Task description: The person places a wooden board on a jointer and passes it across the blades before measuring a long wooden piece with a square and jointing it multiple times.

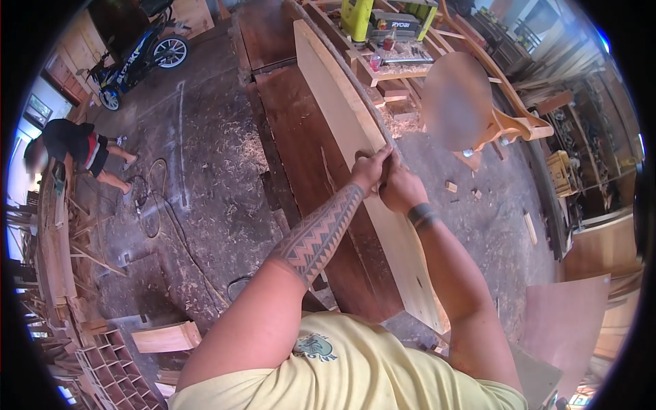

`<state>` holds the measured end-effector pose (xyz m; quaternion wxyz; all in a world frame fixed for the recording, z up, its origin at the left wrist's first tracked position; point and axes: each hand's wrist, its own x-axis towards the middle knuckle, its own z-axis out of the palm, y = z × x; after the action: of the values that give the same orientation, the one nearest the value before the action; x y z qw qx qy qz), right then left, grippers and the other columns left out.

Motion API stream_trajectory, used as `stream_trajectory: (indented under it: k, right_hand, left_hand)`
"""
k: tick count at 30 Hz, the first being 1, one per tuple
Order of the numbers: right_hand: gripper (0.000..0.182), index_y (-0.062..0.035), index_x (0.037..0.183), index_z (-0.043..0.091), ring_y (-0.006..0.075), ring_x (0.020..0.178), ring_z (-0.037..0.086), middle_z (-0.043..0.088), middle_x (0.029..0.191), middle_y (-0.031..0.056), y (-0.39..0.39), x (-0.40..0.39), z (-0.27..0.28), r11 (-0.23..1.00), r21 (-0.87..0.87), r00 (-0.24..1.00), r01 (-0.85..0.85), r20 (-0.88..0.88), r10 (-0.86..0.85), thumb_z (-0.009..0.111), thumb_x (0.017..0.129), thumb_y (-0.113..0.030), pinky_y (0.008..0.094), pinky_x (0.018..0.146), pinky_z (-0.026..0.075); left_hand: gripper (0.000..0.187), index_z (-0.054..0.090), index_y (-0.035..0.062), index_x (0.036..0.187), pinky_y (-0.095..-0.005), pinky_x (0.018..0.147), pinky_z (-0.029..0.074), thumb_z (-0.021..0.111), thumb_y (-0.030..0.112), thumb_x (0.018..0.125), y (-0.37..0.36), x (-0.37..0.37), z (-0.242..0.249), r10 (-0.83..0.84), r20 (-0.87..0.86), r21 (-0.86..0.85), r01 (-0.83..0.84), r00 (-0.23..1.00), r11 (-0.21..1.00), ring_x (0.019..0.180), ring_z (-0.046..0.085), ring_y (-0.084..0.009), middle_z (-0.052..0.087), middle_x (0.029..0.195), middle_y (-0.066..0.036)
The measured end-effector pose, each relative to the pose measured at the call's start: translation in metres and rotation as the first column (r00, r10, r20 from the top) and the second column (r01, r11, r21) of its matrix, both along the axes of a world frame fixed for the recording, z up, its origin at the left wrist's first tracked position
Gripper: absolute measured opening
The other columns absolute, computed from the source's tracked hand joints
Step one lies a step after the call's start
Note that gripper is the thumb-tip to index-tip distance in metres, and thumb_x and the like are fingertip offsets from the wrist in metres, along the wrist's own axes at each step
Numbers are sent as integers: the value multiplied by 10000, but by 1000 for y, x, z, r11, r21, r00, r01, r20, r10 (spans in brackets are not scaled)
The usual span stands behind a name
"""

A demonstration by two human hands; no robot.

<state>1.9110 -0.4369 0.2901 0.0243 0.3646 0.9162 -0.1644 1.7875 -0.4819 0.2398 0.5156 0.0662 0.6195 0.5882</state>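
A long, pale wooden board (335,113) runs from the top centre down toward my body, along a dark reddish-brown wooden surface (294,130). My left hand (370,171) is closed near the board's right edge, about midway along it. Right beside it, touching or nearly so, my right hand (402,188) is also closed over that edge. Both sets of fingers are bent around something small and dark between them, too hidden to make out.
A green planer marked RYOBI (400,26) stands on a wooden frame at the top. A person (75,147) bends over at the left near a motorcycle (140,58). A cable (179,229) and shavings lie on the floor. Shelves (594,147) stand right.
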Motion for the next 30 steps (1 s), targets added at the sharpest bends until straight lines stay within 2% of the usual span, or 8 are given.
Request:
stream_trajectory:
  k: [2,9,12,15,18,24,30]
  right_hand:
    - [1105,109,1722,131,468,1087,770,766,1206,321,1,-2,-5,999,31,999,-13,-35,14,775,917,-288,519,936,620]
    - [1055,88,1707,157,484,1080,766,768,1183,321,7,-14,1,1000,-17,1000,17,-14,-17,764,924,-276,548,930,616]
    - [1029,82,1701,178,496,1059,764,772,1158,319,11,-20,-2,1000,-11,999,14,-50,-15,758,927,-272,560,917,617]
    - [1018,80,1697,187,502,1041,765,775,1139,318,16,-28,-4,1000,-5,998,12,-70,-12,755,929,-271,564,901,620]
    - [1016,81,1694,188,499,1034,768,778,1130,315,20,-37,-3,1000,2,998,15,-61,-15,756,929,-274,561,892,622]
    - [1025,82,1693,191,491,1040,773,783,1136,307,23,-45,-1,1000,17,1000,5,-26,-5,767,928,-284,553,891,623]
    - [1009,92,1690,206,486,1051,775,785,1146,305,26,-50,-1,1000,10,999,6,-33,-6,759,925,-267,548,901,621]
  left_hand:
    - [915,716,-52,1370,-708,911,558,821,720,890,-2,-1,7,1,16,17,-1,1000,1000,1282,679,-368,704,1420,-175]
    - [868,685,5,1418,-742,986,511,823,693,906,5,-11,9,32,20,-7,-32,999,999,1340,639,-363,676,1462,-155]
    - [879,654,31,1460,-756,1009,491,820,696,909,9,-21,4,-33,76,25,31,997,999,1393,598,-373,641,1511,-153]
    - [901,623,52,1502,-756,1017,486,814,704,910,14,-29,3,-30,69,20,29,997,999,1434,558,-382,614,1549,-143]
    - [926,607,56,1531,-760,1025,484,807,713,910,13,-36,15,-35,62,17,34,997,999,1462,539,-398,597,1580,-150]
    - [988,576,27,1571,-778,1031,485,794,727,909,21,-46,2,-52,30,10,52,998,999,1484,533,-421,565,1626,-185]
    - [991,587,15,1557,-756,1020,512,797,728,902,27,-52,-5,-41,16,14,41,999,999,1453,563,-428,573,1615,-190]
